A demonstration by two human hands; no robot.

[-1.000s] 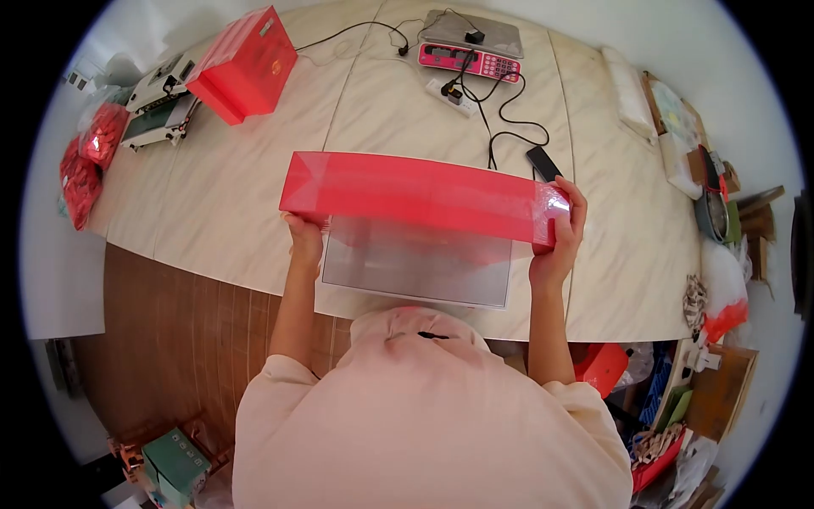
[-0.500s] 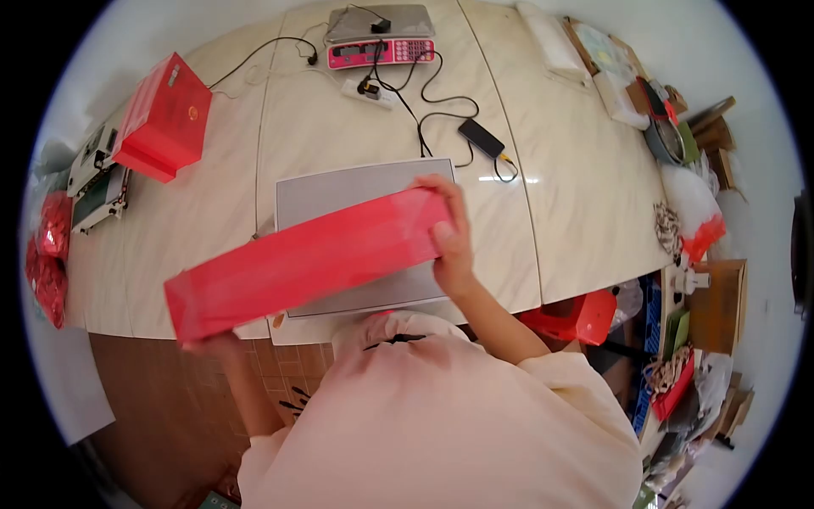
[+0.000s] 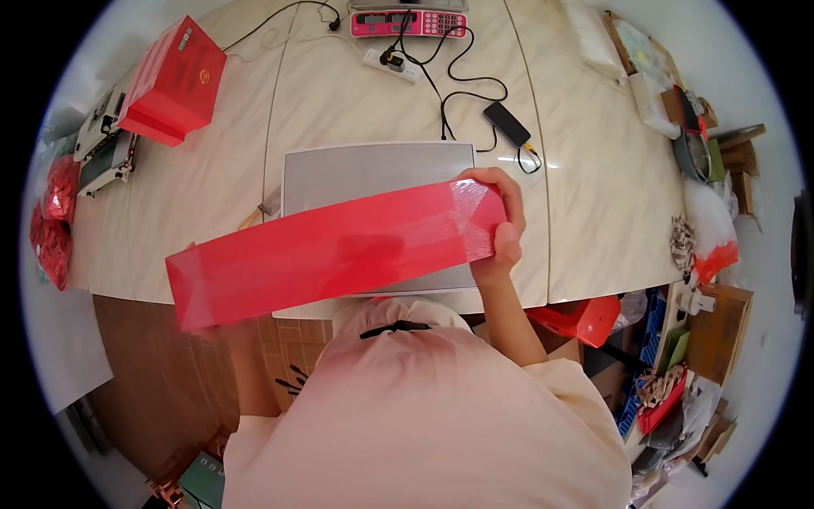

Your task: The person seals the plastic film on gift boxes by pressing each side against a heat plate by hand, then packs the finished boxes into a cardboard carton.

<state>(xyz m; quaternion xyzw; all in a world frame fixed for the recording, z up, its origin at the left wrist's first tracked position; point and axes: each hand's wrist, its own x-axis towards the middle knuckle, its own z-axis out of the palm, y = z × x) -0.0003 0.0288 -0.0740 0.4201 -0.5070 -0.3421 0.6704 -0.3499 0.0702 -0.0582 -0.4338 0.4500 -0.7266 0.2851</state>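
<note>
A long red box (image 3: 339, 250) in clear shiny wrap is held up in front of my body, its left end lower than its right. My right hand (image 3: 500, 216) grips the right end, fingers over the top edge and thumb on the near face. At the lower left end, my left hand (image 3: 222, 332) supports the box from beneath; it is blurred and mostly hidden. Behind and partly under the box lies a grey flat panel with a white rim (image 3: 365, 174) on the marbled table (image 3: 339, 93).
Stacked red boxes (image 3: 178, 85) stand at the back left beside a small machine (image 3: 106, 157) and red bags (image 3: 55, 212). A pink scale (image 3: 407, 24), power strip (image 3: 392, 66), cables and a black phone-like device (image 3: 507, 124) lie behind. A red stool (image 3: 585, 321) is at right.
The red box has moved left and tilted, its left end now lower and past the panel's left side. Both hands have kept hold of it. The camera view has also shifted.
</note>
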